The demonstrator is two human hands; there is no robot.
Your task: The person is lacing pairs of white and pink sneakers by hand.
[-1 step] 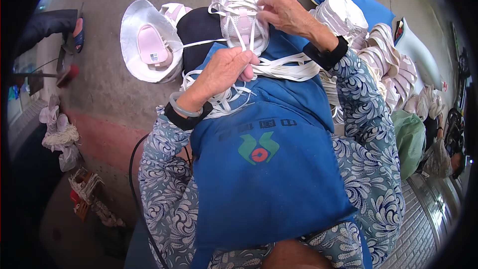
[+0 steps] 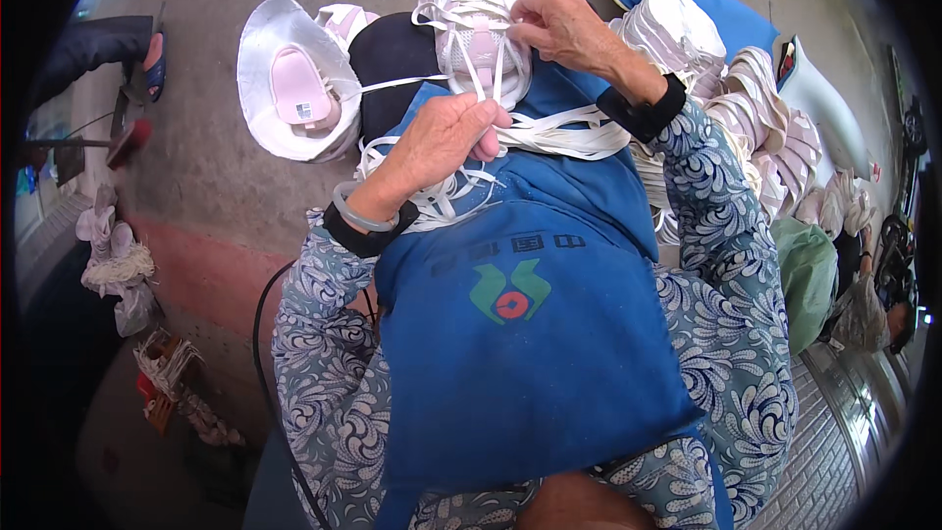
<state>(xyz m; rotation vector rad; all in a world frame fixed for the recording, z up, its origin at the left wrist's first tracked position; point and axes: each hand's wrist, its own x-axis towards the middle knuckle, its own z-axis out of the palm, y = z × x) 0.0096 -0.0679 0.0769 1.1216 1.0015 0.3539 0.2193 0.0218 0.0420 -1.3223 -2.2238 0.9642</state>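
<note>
A white and pale pink sneaker [image 2: 471,0] lies on my lap over a blue apron [image 2: 530,334], toe pointing away. My right hand [image 2: 559,29] pinches a white lace at the sneaker's eyelets on its right side. My left hand [image 2: 442,137] is closed around a white shoelace [image 2: 481,79] that runs up to the shoe. A bundle of loose white laces [image 2: 569,137] lies across the apron between my wrists. A grey bracelet sits on my left wrist.
A white hat-shaped piece holding a pink shoe part [image 2: 294,79] lies on the concrete floor at left. A pile of white and pink shoe uppers [image 2: 746,108] stacks at right by a blue bin [image 2: 736,15]. Rag bundles [image 2: 118,265] lie at far left. A green bag [image 2: 810,275] sits at right.
</note>
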